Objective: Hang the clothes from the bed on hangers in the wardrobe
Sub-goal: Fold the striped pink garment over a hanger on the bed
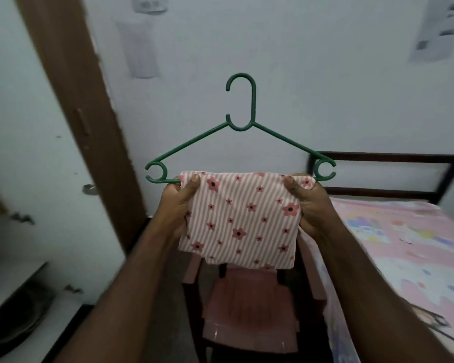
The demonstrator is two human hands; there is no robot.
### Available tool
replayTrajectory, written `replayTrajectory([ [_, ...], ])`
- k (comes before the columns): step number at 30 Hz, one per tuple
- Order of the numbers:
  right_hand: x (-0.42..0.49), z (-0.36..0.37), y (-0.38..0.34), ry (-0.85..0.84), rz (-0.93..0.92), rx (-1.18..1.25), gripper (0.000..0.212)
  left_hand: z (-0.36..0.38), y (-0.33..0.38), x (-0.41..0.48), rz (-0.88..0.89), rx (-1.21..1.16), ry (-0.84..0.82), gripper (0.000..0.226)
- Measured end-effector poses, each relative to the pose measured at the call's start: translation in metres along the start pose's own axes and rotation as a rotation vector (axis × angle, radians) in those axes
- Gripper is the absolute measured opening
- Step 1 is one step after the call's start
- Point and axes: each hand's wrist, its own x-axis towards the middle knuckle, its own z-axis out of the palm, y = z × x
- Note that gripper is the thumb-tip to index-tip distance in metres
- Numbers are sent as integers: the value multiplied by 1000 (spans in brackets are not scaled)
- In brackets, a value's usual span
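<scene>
**Aloft: striped cloth folded over a green hanger**

Plainly, both hands were raised in front of the pale wall (312, 82), holding up a green plastic hanger (252, 100) with its hook upright. A pink-and-white striped garment (239, 218) printed with small red flowers was folded over the hanger's bottom bar and hung flat below it. The left hand (177, 205) pinched the garment's upper left corner, thumb on the front of the cloth and fingers behind it. The right hand (309, 208) pinched the upper right corner the same way. Both grips sat at the bar, just inside the hanger's curled ends.

Below the garment stood a pink plastic chair (247, 305), its seat facing the camera. To the right lay the bed (409, 247), covered with a pink sheet bearing pale cartoon prints, and its dark metal headboard (383, 157) stood against the wall. Two blurred sheets of paper were stuck to the wall, one upper left (143, 48) and one upper right (440, 27). A brown wooden panel (71, 100) slanted down the left side, with a round metal knob (89, 189) on the pale surface beside it. A grey shelf (8, 271) showed at the lower left edge.
</scene>
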Motion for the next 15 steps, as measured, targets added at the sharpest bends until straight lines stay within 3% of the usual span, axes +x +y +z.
replayTrajectory([
  [4,27,41,28,-185,77,52,18,-40,21,-11,5,109,143,11],
  [7,43,75,44,-318,135,38,28,-71,33,-15,48,159,328,22],
  [9,50,103,57,-392,174,29,20,-91,41,-21,84,175,451,26],
  [11,55,133,69,-463,221,45,14,-111,52,-32,110,163,552,16],
  [15,58,191,93,-624,311,41,4,-157,73,-60,130,53,745,33],
])
